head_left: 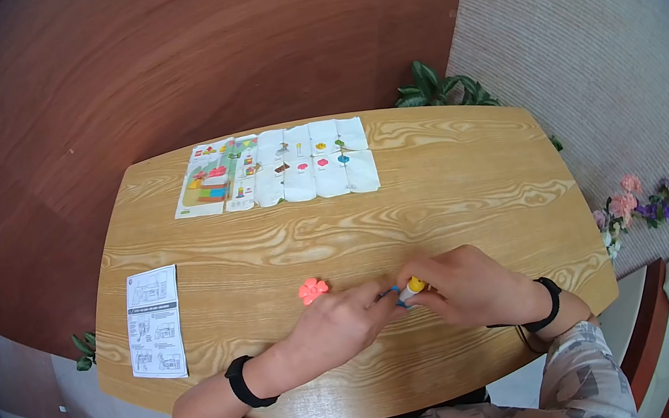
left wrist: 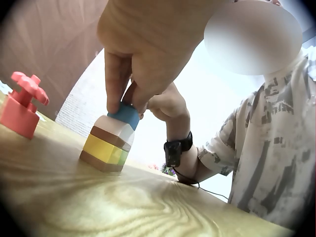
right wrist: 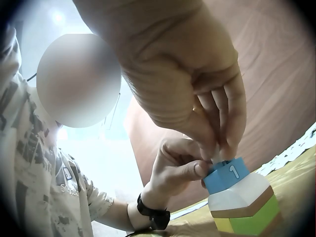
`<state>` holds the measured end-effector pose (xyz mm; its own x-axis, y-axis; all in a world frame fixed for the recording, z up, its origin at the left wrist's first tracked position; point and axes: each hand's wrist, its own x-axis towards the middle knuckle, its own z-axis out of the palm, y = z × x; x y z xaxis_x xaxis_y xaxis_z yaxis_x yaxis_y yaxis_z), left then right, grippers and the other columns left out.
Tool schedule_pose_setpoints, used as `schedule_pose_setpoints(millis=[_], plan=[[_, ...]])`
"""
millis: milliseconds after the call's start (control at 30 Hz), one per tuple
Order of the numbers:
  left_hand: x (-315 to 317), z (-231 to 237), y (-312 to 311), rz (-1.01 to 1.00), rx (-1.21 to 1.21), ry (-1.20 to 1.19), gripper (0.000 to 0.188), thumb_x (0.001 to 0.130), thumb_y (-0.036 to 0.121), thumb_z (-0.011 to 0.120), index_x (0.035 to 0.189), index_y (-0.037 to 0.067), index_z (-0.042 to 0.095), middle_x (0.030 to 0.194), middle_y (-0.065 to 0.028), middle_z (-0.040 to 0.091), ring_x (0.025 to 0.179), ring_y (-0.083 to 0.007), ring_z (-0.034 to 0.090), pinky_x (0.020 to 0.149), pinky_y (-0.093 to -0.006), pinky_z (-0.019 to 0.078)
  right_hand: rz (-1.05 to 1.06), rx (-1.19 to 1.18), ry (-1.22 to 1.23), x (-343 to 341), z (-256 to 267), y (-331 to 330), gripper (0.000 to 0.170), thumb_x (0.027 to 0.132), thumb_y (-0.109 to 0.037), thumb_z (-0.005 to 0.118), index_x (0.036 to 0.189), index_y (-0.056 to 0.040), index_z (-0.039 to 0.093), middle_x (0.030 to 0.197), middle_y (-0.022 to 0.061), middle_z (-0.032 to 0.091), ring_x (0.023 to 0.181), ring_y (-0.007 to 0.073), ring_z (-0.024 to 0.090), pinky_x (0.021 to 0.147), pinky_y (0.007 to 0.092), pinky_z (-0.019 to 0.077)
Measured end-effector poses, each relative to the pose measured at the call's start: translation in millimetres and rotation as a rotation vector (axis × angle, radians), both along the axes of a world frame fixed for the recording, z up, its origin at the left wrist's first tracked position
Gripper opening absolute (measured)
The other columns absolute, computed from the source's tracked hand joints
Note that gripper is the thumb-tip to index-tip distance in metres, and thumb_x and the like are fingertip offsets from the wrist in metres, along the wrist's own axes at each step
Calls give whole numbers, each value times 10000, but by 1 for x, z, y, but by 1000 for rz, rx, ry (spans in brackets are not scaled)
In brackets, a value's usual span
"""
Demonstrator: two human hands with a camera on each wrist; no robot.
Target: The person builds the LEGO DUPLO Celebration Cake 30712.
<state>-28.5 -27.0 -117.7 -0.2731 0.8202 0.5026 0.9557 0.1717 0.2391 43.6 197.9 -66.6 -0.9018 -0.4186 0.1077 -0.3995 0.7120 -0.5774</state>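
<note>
A blue block [right wrist: 228,175] marked 1 tops a stack with a rounded white block [left wrist: 114,126], a brown layer, a yellow block [left wrist: 101,148] beside green, and a brown base [left wrist: 100,162]. My left hand [head_left: 334,324] pinches the blue block at its sides, thumb against it in the right wrist view. My right hand [head_left: 478,285] pinches a small white piece with a yellow top [head_left: 417,284] just over the blue block; whether they are joined is hidden by fingers. To the left stands a pink flower [head_left: 312,290] on a pink block [left wrist: 19,117].
An unfolded picture sheet [head_left: 275,185] lies at the table's back, and a printed instruction leaflet [head_left: 155,324] at its left side. Plants [head_left: 442,89] stand behind the table's far edge, with pink and purple flowers [head_left: 637,205] off to the right.
</note>
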Motion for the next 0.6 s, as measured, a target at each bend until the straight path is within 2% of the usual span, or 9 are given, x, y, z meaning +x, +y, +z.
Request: schedule_pose_setpoints(millis=[67, 167, 367, 467, 600], plan=[[1, 4, -1, -3, -12, -47, 194, 925, 201, 727, 1015, 29, 713, 993, -56, 646, 703, -189, 685, 564, -312, 578, -7, 21, 23, 1, -4, -2, 238, 947, -124, 685, 1119, -105, 523, 807, 138, 684, 735, 409, 673, 595, 496, 504], [1, 3, -1, -1, -7, -90, 203, 932, 216, 729, 1025, 36, 721, 999, -56, 653, 705, -189, 686, 562, -314, 576, 19, 53, 87, 1, -8, -4, 236, 925, -79, 665, 1101, -84, 508, 833, 136, 672, 745, 399, 675, 591, 493, 510], [0, 4, -1, -1, 12, -89, 197, 932, 231, 735, 981, 41, 735, 975, -58, 658, 701, -191, 684, 556, -320, 573, 45, 143, 88, 5, -5, -7, 309, 811, 16, 640, 1074, -45, 490, 896, 144, 645, 802, 388, 680, 602, 490, 522], [1, 3, 2, 17, 63, -55, 166, 891, 221, 801, 934, 67, 756, 898, -47, 683, 603, -204, 660, 507, -328, 541, 16, 203, 99, 4, -4, -7, 308, 809, 18, 637, 1074, -39, 492, 884, 141, 645, 802, 392, 680, 606, 488, 526], [2, 2, 1, 14, 51, -53, 162, 902, 217, 780, 906, 61, 736, 915, -49, 667, 638, -201, 665, 524, -328, 549, 32, 190, 106, 3, -3, -6, 308, 813, 12, 634, 1085, -45, 499, 886, 140, 644, 805, 391, 682, 603, 487, 528]])
